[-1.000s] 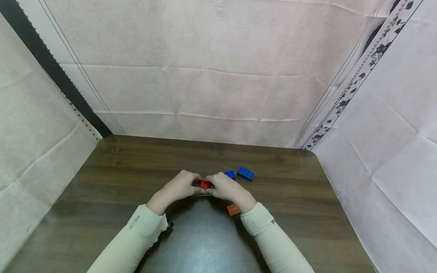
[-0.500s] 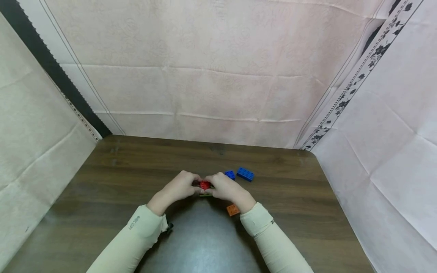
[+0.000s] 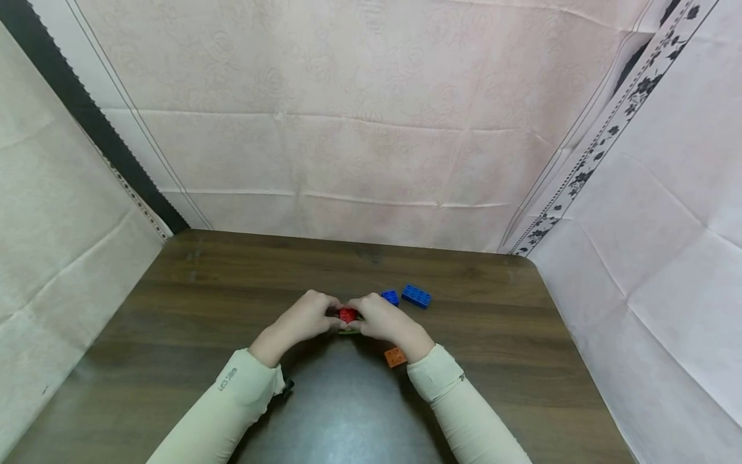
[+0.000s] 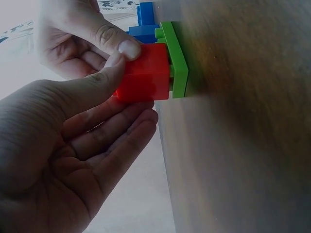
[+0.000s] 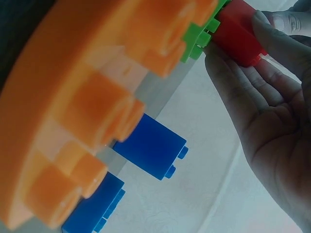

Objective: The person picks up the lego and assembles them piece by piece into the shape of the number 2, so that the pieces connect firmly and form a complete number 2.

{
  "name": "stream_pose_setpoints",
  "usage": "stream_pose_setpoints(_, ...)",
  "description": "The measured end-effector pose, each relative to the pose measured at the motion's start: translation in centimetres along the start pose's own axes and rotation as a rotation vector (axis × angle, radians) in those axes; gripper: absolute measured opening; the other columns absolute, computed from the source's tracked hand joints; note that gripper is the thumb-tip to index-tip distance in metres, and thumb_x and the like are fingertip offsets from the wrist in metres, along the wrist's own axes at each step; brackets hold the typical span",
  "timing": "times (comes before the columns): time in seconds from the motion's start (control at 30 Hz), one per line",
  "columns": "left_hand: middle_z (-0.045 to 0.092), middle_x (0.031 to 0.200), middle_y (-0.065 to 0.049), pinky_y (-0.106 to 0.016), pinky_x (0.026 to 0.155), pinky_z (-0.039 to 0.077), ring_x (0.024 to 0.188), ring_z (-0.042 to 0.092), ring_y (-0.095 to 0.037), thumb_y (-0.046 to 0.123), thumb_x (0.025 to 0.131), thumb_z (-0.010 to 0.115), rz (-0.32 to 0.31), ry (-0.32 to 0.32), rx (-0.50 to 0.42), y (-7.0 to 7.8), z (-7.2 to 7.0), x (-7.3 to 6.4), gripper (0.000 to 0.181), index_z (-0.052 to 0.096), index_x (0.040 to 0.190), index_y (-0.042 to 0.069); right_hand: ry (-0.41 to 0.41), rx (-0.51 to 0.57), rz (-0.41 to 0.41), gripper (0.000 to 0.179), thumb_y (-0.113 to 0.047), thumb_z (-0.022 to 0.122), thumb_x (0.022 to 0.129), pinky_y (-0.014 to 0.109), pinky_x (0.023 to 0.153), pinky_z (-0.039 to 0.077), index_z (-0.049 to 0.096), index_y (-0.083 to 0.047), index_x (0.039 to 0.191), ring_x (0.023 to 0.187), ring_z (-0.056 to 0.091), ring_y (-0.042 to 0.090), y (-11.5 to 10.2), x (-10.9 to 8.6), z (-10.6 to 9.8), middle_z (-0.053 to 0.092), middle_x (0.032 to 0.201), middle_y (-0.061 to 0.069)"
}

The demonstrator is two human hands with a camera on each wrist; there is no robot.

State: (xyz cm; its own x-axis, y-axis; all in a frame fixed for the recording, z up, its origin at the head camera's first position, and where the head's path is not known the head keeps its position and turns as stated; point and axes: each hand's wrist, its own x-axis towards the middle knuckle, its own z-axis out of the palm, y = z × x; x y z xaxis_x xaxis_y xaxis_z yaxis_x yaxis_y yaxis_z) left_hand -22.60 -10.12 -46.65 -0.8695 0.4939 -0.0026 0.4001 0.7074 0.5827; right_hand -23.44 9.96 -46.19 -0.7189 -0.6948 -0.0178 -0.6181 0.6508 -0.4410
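Between both hands is a red toy building brick (image 3: 348,315). From the left side my left hand (image 3: 310,314) pinches it, thumb on the near face and fingers on the far one. My right hand (image 3: 379,317) grips the same brick from the right in the same way. Under the red brick lies a flat green studded plate (image 4: 179,63), close over the table; some of its studs show at the red brick's edge in the left wrist view. In the head view the hands hide most of this plate.
Just beyond the right hand, two blue bricks lie on the wooden table (image 3: 232,283), a nearer one (image 3: 390,297) and a longer one (image 3: 416,296). An orange piece (image 3: 395,357) lies by the right wrist and looms large in the right wrist view. Pale cloth hangs (image 3: 348,161) behind the table.
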Motion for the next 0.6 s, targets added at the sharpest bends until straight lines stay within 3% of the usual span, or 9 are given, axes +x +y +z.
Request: stream_pose_setpoints(0.6,0.071,0.09,0.006,-0.027,0.067,0.052,0.071,0.06,-0.004,0.024,0.09,0.078,-0.004,-0.002,0.014,0.1,0.01,-0.06,0.015,0.076,0.101,0.013,0.009,-0.002,-0.014,0.019,-0.022,0.071,0.096,0.018,0.066,0.051,0.072,-0.012,0.112,0.072,0.06,-0.001,-0.08,-0.06,-0.09,0.071,0.095,-0.005)
